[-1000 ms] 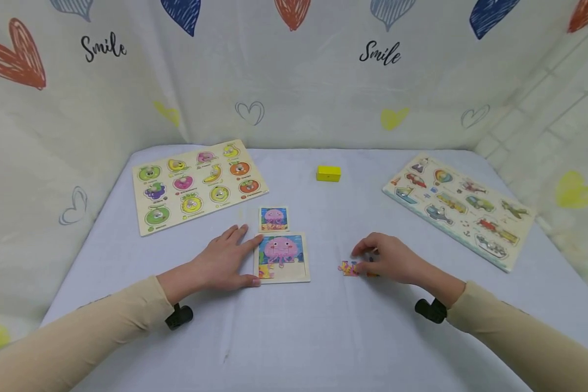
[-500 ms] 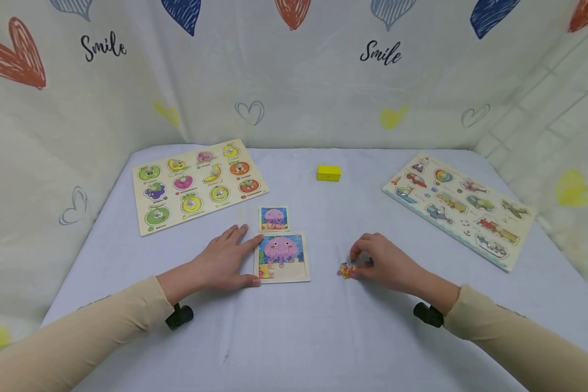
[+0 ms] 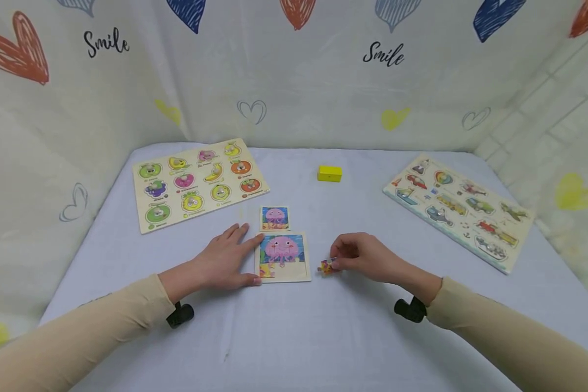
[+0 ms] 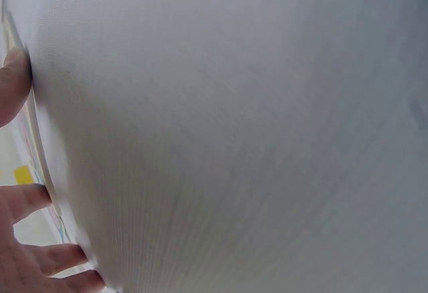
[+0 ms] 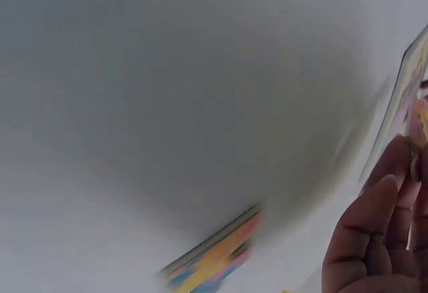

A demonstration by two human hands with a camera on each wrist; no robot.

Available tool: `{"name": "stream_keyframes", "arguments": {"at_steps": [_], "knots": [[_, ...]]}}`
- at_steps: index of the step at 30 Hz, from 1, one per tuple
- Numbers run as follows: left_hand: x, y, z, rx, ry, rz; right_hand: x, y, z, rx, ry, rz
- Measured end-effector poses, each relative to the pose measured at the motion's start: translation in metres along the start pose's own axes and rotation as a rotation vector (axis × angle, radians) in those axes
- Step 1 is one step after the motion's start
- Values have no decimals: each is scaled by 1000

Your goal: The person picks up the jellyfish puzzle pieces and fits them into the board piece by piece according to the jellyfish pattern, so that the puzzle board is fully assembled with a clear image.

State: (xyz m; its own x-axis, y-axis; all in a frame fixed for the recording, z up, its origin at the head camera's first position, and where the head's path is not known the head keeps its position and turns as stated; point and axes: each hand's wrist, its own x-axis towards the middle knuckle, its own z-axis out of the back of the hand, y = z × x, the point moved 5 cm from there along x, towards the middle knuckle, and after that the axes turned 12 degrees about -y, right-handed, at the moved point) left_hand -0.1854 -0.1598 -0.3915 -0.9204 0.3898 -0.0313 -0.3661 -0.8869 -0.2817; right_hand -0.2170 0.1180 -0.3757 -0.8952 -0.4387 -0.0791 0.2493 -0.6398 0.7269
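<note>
My left hand (image 3: 222, 264) lies spread on the cloth, thumb and index finger against the left edge of a small wooden jigsaw board (image 3: 294, 273). A pink jellyfish (image 3: 281, 249) fills the board's upper part, a yellow piece sits at its lower left, and bare wood shows at the lower right. Just right of the board, my right hand (image 3: 365, 258) pinches a yellow and pink jigsaw piece (image 3: 326, 267) between thumb and fingers. In the right wrist view a blurred, colourful piece (image 5: 217, 253) with a wooden edge lies on the cloth below the hand.
Right above the board is a small jellyfish picture card (image 3: 275, 218). Farther back are a fruit puzzle board (image 3: 201, 188) on the left, a yellow block (image 3: 330, 173) in the middle and a vehicle puzzle board (image 3: 458, 212) on the right. A printed curtain (image 3: 313, 81) hangs behind.
My right hand has picked up the jigsaw piece from the cloth and moved left with it, close to the board. The left hand has stayed in place.
</note>
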Motion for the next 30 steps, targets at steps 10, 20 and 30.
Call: {"name": "stream_keyframes", "arguments": {"at_steps": [10,20,30], "knots": [[0,1,-1,-1,3,1,31,34,-44,65,20,-145],[0,1,-1,11,-4,1,42,47,-66,5,32,-176],[0,2,-1,23,-9,4,46,62,-67,-165,17,-150]]}}
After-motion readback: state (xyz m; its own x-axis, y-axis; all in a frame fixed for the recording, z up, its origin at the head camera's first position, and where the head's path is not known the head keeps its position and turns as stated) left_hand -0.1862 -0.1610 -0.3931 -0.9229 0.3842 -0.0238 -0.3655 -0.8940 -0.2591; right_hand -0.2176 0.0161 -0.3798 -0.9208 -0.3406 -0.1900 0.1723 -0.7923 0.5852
